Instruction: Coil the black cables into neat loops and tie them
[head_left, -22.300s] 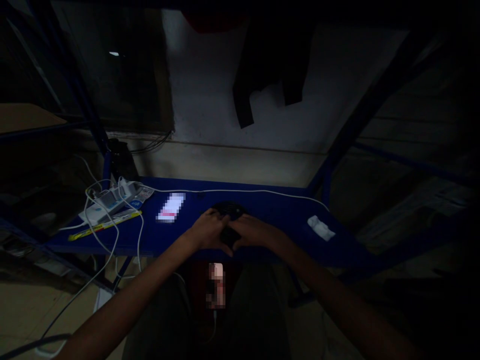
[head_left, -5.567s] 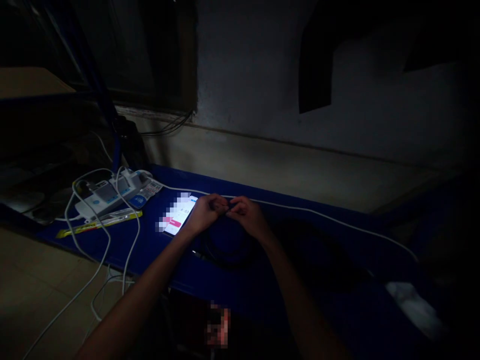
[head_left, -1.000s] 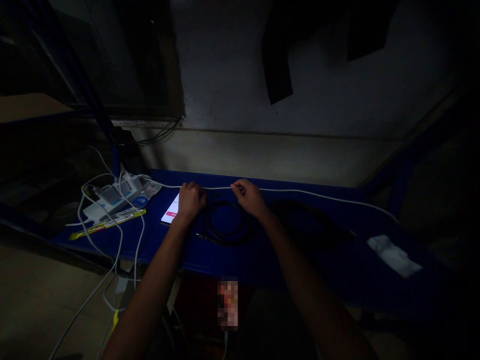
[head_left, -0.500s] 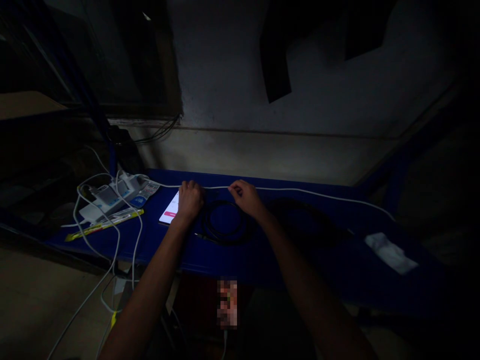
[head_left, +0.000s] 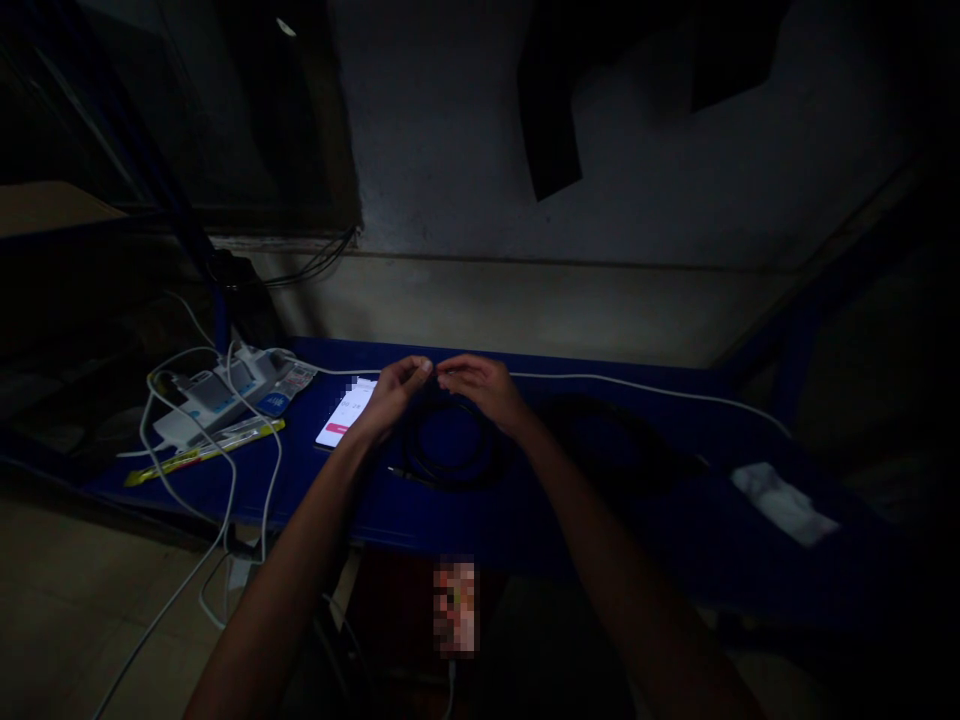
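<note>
My left hand and my right hand meet fingertip to fingertip above a coiled black cable on the blue shelf. Both pinch something thin and dark between them, too dim to name; it may be part of that cable. A lit phone lies just left of my left hand. A thin white cable runs along the shelf's back edge behind my hands.
A white power strip with several white leads sits at the shelf's left end, beside a yellow packet. A crumpled white cloth lies at the right. Dark clothing hangs on the wall above. The room is very dim.
My hands have left the white cable at the back edge, drawn together and risen over the black coil, fingertips now pinched. The phone screen shows again.
</note>
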